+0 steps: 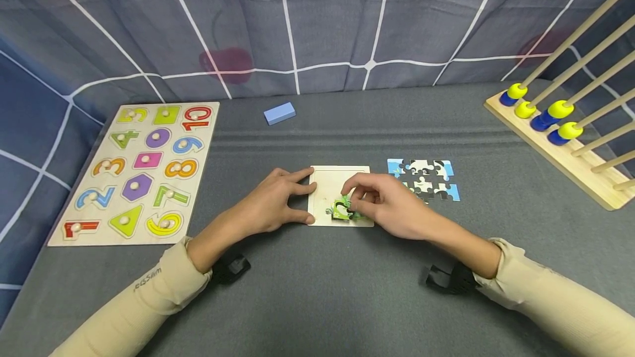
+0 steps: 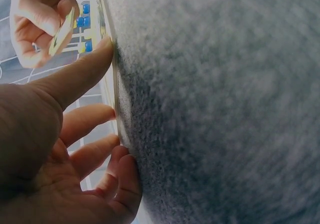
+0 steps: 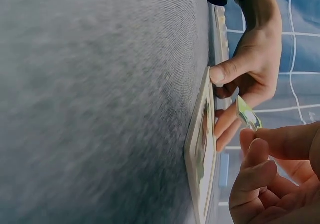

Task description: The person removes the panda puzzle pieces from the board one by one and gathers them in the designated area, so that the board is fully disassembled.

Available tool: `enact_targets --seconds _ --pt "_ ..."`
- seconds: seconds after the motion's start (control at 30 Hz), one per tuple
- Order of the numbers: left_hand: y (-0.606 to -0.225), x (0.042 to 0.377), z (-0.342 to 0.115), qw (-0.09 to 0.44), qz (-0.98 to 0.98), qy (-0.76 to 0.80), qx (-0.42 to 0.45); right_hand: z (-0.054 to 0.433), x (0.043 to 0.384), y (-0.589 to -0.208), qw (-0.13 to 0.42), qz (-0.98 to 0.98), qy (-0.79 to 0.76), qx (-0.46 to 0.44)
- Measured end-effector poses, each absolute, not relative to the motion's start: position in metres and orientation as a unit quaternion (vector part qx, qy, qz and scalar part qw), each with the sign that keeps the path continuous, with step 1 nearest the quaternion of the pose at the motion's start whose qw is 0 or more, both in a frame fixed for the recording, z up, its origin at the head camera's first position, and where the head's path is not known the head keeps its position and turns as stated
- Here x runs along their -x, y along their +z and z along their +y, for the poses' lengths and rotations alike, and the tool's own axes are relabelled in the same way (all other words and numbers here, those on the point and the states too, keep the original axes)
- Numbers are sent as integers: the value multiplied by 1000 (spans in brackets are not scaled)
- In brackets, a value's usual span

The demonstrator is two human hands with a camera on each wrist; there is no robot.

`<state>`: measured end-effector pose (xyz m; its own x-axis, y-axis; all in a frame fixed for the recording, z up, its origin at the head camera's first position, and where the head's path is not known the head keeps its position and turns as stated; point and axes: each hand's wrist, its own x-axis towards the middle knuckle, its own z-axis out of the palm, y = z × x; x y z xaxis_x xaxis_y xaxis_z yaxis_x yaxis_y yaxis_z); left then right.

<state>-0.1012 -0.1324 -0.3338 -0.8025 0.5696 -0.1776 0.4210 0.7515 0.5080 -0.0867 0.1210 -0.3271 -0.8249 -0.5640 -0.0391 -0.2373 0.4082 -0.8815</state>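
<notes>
Got a green piece (image 1: 342, 209) pinched in the right hand (image 1: 392, 205), just above the near part of the tray (image 1: 328, 179). Touching the tray's left edge with the left hand (image 1: 273, 197), fingers and thumb spread pretty wide. Spotting a jigsaw (image 1: 421, 186) on the counter (image 1: 322, 291), right of the tray, plus a number board (image 1: 104, 236) off left. Farther back, seeing a bead rack (image 1: 580, 169) right, a blue block (image 1: 280, 113), and a gridded curtain (image 1: 327, 21) behind.

The right hand (image 1: 397, 205) partly hides the puzzle piece (image 1: 341, 209) (bead rack (image 1: 570, 164) cropped).
</notes>
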Motion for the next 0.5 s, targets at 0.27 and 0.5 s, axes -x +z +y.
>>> enact_targets --seconds 0.27,0.5 --pt "-335 102 -132 162 921 227 -273 148 80 -327 161 829 -484 229" --pt "-335 102 -133 163 920 227 -273 172 76 -327 160 844 -467 211"
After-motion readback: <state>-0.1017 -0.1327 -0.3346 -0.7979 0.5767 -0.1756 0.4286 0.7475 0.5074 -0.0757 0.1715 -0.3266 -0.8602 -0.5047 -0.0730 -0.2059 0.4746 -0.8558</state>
